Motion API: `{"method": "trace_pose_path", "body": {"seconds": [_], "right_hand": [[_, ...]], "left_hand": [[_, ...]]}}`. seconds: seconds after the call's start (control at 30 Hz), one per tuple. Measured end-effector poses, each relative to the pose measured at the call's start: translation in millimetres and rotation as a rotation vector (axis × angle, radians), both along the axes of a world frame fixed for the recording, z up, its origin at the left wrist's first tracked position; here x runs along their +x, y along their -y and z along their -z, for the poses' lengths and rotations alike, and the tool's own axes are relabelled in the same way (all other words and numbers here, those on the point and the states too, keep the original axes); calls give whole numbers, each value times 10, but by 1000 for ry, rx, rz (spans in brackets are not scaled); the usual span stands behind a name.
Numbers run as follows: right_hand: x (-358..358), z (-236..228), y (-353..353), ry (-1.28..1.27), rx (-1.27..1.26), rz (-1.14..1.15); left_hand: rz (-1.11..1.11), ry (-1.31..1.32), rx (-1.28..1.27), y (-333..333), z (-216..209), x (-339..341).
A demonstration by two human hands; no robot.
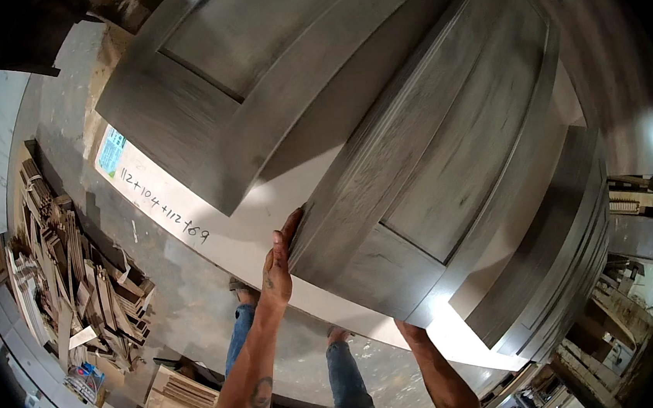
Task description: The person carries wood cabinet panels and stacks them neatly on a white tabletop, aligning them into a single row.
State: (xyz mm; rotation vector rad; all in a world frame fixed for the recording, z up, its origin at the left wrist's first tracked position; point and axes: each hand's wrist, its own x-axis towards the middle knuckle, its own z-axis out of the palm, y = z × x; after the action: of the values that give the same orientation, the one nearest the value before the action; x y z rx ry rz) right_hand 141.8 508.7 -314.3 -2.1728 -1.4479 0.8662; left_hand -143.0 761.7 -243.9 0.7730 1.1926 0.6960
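Scrap wood strips (84,279) lie heaped on the far left, on a grey concrete floor (177,310). Next comes a pale board (249,249) with handwriting along its left edge; on it, toward the far side, lies a dark grey wood-grain panel door (274,53). The wearer's left hand (275,269) meets the near left edge of a second, matching door (446,147), in the middle of the scene over the board. Its fingers lie close together along that edge; whether they curl underneath cannot be told. Below, jeans-clad legs (350,388) stand by the board's near edge. Further right, the right hand (409,330) reaches under the door's near end, its fingers hidden, so their state cannot be told. At the right, more grey panels (551,239) are layered together. As for progress, the left door appears set down with no hand on it, while the middle one seems mid-handling, not yet released; the right-hand panels are untouched.
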Motion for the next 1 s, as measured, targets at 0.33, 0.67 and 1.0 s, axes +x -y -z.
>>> {"method": "trace_pose_path", "body": {"seconds": [0.33,0.67,1.0], "right_hand": [[-158,316,-16,422,-151,-322],[-701,-172,-465,95,-57,136],[-798,-194,-578,33,1,436]], "left_hand": [[-214,72,-28,-165,107,-128],[-562,-37,40,27,165,268],[-515,-85,5,13,142,422]]}}
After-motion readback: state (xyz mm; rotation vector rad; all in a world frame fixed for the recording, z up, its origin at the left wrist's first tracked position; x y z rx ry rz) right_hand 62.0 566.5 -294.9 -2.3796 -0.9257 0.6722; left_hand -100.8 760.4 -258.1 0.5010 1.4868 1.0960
